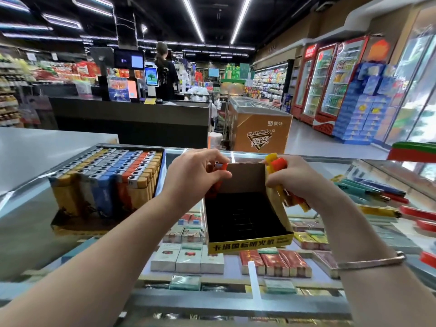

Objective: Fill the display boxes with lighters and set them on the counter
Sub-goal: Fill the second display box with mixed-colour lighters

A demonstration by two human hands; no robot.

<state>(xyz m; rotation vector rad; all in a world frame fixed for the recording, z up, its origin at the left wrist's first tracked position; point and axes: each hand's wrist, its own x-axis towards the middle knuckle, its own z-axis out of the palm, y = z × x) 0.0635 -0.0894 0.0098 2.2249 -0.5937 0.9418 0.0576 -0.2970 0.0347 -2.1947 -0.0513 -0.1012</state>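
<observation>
An empty yellow-and-black display box (247,245) stands on the glass counter (28,223) in front of me, its black slotted insert bare. My left hand (193,175) pinches a red lighter (218,182) at the box's left wall. My right hand (299,179) grips a bundle of red and yellow lighters (277,162) just outside the box's right wall. To the left stands a full display box (106,182) packed with yellow, grey, blue and orange lighters.
Loose lighters (377,197) in teal, blue, yellow and red lie on the glass at the right. Cigarette packs (188,256) fill the case under the glass. A dark checkout counter (132,119), a person behind it, and an orange freezer (259,128) stand beyond.
</observation>
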